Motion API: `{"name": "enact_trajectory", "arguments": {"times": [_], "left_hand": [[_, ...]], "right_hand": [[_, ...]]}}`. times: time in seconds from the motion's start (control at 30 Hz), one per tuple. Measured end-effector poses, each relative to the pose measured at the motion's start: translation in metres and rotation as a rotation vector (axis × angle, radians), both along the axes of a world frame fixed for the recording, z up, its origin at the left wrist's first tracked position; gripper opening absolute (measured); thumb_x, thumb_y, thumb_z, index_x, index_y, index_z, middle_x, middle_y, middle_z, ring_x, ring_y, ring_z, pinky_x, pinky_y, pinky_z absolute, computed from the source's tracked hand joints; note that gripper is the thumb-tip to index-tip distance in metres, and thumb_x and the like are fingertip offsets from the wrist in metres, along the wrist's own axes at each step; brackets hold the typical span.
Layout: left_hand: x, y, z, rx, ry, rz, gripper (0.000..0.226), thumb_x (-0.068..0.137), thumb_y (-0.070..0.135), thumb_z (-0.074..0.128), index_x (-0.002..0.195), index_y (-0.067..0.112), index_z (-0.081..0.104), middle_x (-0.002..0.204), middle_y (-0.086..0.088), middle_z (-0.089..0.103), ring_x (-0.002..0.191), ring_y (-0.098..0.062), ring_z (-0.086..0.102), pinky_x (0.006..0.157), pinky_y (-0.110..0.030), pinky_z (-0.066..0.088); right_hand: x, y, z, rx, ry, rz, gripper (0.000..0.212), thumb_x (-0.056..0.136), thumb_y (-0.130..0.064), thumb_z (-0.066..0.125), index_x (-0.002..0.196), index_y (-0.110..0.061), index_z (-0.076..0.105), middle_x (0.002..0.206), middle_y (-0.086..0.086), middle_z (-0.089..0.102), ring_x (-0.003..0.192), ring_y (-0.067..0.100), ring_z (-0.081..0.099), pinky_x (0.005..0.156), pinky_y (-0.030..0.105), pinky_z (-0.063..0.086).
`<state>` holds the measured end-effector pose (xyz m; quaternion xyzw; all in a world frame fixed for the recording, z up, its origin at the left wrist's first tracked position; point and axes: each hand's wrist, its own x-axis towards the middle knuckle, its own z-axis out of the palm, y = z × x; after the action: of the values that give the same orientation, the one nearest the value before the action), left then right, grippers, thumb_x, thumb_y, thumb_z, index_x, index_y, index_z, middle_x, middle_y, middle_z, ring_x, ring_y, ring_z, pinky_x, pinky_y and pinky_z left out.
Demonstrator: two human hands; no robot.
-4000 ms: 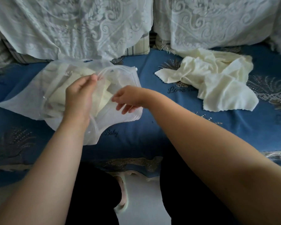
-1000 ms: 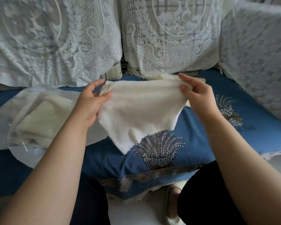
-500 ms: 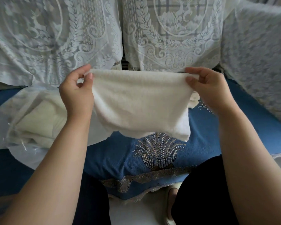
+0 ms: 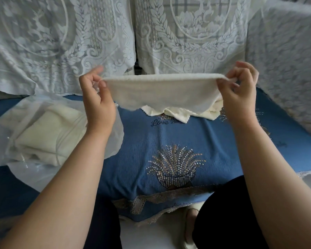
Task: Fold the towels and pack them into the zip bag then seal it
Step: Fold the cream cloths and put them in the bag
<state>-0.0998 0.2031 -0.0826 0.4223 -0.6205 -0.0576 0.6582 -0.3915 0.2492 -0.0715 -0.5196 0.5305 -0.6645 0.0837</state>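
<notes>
A cream towel is stretched out in the air above the blue sofa seat. My left hand pinches its left top corner and my right hand pinches its right top corner. Behind and below it, a crumpled cream towel lies on the seat, partly hidden. On the left of the seat lies the clear zip bag, with folded cream towels inside it.
The blue sofa seat cover has a beaded basket pattern and a lace front edge. White lace covers drape the backrest and the right armrest. My dark-trousered legs are at the bottom, with pale floor between them.
Both hands have raised the towel and drawn its top edge taut and wider. The loose towel on the seat now shows beneath it. Four seconds ago my hands were at the zip bag.
</notes>
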Motion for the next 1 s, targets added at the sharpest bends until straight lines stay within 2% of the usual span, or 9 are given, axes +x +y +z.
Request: {"name": "enact_trajectory", "arguments": {"times": [0.07,0.17,0.27,0.4,0.6,0.7,0.83,0.93,1.0], "left_hand": [[-0.004,0.007,0.002,0.027,0.041,-0.048,0.012,0.096,0.018,0.035,0.093,0.029,0.035,0.095,-0.003,0.053,0.084,-0.020,0.054,0.078,-0.039,0.044],[-0.011,0.020,0.011,-0.008,0.131,-0.081,0.018,0.097,0.013,0.038,0.091,0.029,0.035,0.076,0.004,0.043,0.063,-0.008,0.041,0.062,-0.024,0.036],[-0.012,0.019,0.011,0.083,0.101,-0.005,0.015,0.095,0.018,0.048,0.089,0.031,0.044,0.077,0.010,0.052,0.064,0.000,0.047,0.064,-0.017,0.040],[-0.001,-0.002,-0.012,0.536,-0.207,0.174,0.015,0.092,0.031,0.057,0.101,0.022,0.065,0.096,0.003,0.069,0.085,-0.016,0.062,0.075,-0.029,0.047],[-0.003,-0.010,-0.023,0.870,-0.042,-0.021,0.013,0.096,0.012,0.048,0.087,0.017,0.056,0.101,-0.009,0.066,0.077,-0.021,0.068,0.067,-0.035,0.056],[0.007,-0.005,-0.023,1.044,-0.432,-0.057,0.022,0.097,0.010,0.042,0.081,0.019,0.055,0.093,-0.010,0.067,0.074,-0.024,0.067,0.067,-0.038,0.055],[0.013,0.026,-0.013,1.363,-1.136,-0.263,0.013,0.090,0.018,0.060,0.103,0.016,0.062,0.098,-0.004,0.066,0.076,-0.019,0.059,0.061,-0.024,0.047],[0.010,0.038,-0.015,1.260,-1.238,-0.257,0.023,0.087,0.027,0.065,0.108,0.021,0.058,0.113,0.005,0.058,0.091,-0.017,0.060,0.075,-0.027,0.046],[0.007,0.042,-0.014,1.065,-1.049,-0.190,0.011,0.088,0.034,0.063,0.093,0.025,0.059,0.102,0.008,0.061,0.090,-0.014,0.060,0.076,-0.030,0.046]], "right_hand": [[-0.006,0.007,0.000,0.037,-0.181,0.162,0.020,0.082,-0.016,0.061,0.075,-0.031,0.048,0.084,-0.014,0.053,0.073,0.003,0.048,0.068,0.025,0.042],[-0.012,0.017,0.002,0.099,-0.315,0.193,0.017,0.084,-0.021,0.063,0.073,-0.027,0.051,0.063,-0.012,0.049,0.055,0.005,0.041,0.051,0.022,0.036],[-0.016,0.014,-0.002,0.222,-0.182,0.062,0.012,0.085,-0.028,0.066,0.083,-0.025,0.056,0.069,-0.007,0.052,0.059,0.006,0.045,0.054,0.022,0.040],[-0.021,-0.010,-0.022,0.525,-0.001,-0.027,0.018,0.085,-0.027,0.067,0.098,-0.015,0.064,0.081,-0.003,0.061,0.071,0.012,0.055,0.064,0.025,0.046],[-0.027,-0.028,-0.040,0.646,0.048,0.032,0.014,0.088,-0.018,0.063,0.099,-0.010,0.066,0.085,0.002,0.060,0.065,0.011,0.049,0.060,0.022,0.041],[-0.034,-0.011,-0.033,0.800,0.113,0.249,0.005,0.088,-0.011,0.060,0.086,-0.012,0.065,0.074,0.001,0.059,0.066,0.013,0.051,0.065,0.023,0.044],[-0.040,0.019,-0.033,1.436,0.641,0.681,0.009,0.092,-0.024,0.059,0.098,-0.021,0.066,0.092,0.001,0.069,0.078,0.012,0.064,0.072,0.026,0.052],[-0.027,0.011,-0.047,1.459,0.853,0.546,0.031,0.088,-0.046,0.058,0.106,-0.021,0.064,0.108,0.008,0.068,0.093,0.018,0.065,0.085,0.033,0.054],[-0.005,0.000,-0.059,1.317,0.924,0.456,0.047,0.086,-0.052,0.058,0.116,-0.016,0.059,0.122,0.011,0.063,0.099,0.020,0.061,0.088,0.033,0.049]]}}
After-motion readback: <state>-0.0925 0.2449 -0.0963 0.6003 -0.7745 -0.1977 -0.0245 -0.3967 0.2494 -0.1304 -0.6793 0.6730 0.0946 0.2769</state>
